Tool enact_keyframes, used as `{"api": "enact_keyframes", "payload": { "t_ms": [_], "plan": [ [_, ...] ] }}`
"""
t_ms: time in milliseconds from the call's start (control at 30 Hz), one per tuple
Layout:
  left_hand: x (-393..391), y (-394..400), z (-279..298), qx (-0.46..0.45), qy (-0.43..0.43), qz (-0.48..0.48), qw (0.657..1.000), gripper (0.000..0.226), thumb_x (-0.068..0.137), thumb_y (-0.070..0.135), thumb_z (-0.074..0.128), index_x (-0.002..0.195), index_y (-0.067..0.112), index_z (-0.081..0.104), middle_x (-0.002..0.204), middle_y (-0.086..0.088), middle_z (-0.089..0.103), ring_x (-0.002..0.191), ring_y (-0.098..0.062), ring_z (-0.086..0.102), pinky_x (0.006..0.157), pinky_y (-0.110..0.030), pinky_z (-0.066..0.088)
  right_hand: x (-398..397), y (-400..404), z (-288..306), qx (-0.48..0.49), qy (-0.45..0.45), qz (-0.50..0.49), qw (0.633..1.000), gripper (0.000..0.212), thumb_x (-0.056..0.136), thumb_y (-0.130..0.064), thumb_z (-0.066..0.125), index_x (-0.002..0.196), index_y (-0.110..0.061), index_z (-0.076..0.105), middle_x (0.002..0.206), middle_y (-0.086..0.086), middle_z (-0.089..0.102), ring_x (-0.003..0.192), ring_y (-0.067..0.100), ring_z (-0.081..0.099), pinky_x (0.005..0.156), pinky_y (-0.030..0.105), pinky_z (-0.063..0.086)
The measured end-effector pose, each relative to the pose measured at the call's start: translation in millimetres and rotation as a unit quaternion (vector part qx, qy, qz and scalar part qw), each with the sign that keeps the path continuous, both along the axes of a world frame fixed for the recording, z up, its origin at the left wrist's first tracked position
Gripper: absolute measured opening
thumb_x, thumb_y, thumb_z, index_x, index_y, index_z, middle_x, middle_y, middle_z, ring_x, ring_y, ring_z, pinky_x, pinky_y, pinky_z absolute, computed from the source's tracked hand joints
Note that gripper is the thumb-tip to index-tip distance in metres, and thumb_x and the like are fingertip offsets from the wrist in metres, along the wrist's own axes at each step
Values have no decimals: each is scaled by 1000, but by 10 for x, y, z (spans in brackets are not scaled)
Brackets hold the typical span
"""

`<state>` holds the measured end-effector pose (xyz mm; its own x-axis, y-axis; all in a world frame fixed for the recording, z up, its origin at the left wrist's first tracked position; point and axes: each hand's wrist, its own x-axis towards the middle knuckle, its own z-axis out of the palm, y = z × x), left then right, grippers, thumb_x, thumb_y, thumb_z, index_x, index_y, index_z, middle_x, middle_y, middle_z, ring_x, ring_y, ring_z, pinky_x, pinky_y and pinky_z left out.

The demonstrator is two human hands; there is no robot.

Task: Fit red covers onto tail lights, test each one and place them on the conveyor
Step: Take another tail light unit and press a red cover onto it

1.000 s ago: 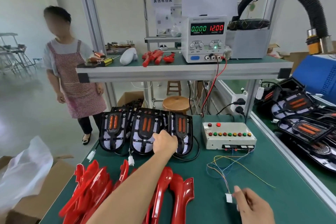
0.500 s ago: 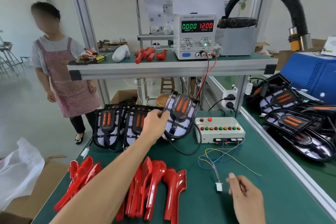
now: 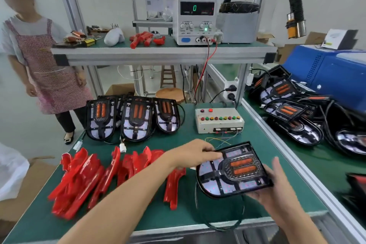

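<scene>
Two hands hold one black tail light with twin orange strips (image 3: pixel 233 170) above the green bench mat (image 3: pixel 186 212), in front of the beige test box with coloured buttons (image 3: pixel 218 120). Your left hand (image 3: pixel 195 153) grips its top edge, fingers curled over; your right hand (image 3: pixel 277 186) cups its underside, fingertips hidden. Its trailing black cable blurs out below. Left of it: heap of glossy red plastic covers (image 3: pixel 95 176). Right: more tail lights, blurred, on the conveyor (image 3: pixel 326 168).
</scene>
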<state>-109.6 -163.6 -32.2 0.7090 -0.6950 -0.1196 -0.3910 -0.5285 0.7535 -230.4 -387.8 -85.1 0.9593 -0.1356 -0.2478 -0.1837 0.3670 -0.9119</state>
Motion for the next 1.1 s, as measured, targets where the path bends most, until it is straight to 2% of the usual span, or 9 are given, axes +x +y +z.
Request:
{"api": "enact_keyframes", "payload": {
  "t_ms": [133,267,367,467,600,700,800,900,1100],
  "plan": [
    [-46,-12,-261,42,14,6,999,52,101,50,56,98,-1,63,82,-4,49,73,-16,42,67,-33,34,-83,-4,-154,-178,41,-23,983,42,107,-43,40,109,-17,72,102,7,78,91,19,76,75,39,60],
    [0,2,-337,66,-26,13,997,45,103,47,54,104,4,67,97,-9,64,83,-19,53,77,-35,44,-61,87,-214,-322,20,-28,946,32,108,-31,41,97,-21,69,88,-3,76,84,21,72,59,31,58],
    [63,8,-341,78,-54,31,995,40,104,43,54,106,6,68,105,-13,67,95,-27,61,86,-39,48,30,156,-236,-415,-4,-41,909,32,108,-31,40,91,-23,66,84,-6,72,82,18,66,68,37,55],
    [103,-11,-345,103,-68,38,992,43,104,46,52,106,6,67,105,-15,67,98,-33,63,87,-41,49,116,173,-245,-477,0,-45,878,33,107,-29,42,83,-21,63,82,-7,71,80,14,64,72,31,48],
    [60,47,-299,74,-63,68,993,43,102,54,49,121,20,67,119,-1,71,107,-18,64,91,-33,49,169,101,-241,-485,32,-29,873,35,105,-32,45,82,-19,67,78,-6,72,77,13,65,66,27,45],
    [65,256,-148,53,-139,181,972,30,102,45,53,107,20,69,103,0,73,97,-20,67,84,-32,52,135,81,-196,-490,42,-37,870,36,105,-37,46,83,-21,69,77,-8,72,77,10,64,64,25,43],
    [4,501,-46,142,-180,222,948,18,97,30,61,91,16,70,95,-2,73,93,-27,67,82,-36,55,70,127,-134,-498,21,-108,860,26,104,-38,48,90,-27,66,80,-14,68,78,3,60,65,29,41],
    [-204,532,-71,282,-175,165,929,15,90,28,64,92,14,71,97,-8,72,94,-33,69,77,-38,55,19,265,-65,-491,-17,-193,849,14,102,-35,51,105,-28,63,95,-5,63,88,16,59,80,34,39],
    [-410,397,-304,371,-193,129,899,10,87,23,63,93,17,58,113,-13,68,107,-37,65,75,-37,45,-76,614,76,-459,-99,-182,864,8,99,-30,59,97,-32,66,94,-14,65,91,-6,58,76,20,40]
  ]
}}
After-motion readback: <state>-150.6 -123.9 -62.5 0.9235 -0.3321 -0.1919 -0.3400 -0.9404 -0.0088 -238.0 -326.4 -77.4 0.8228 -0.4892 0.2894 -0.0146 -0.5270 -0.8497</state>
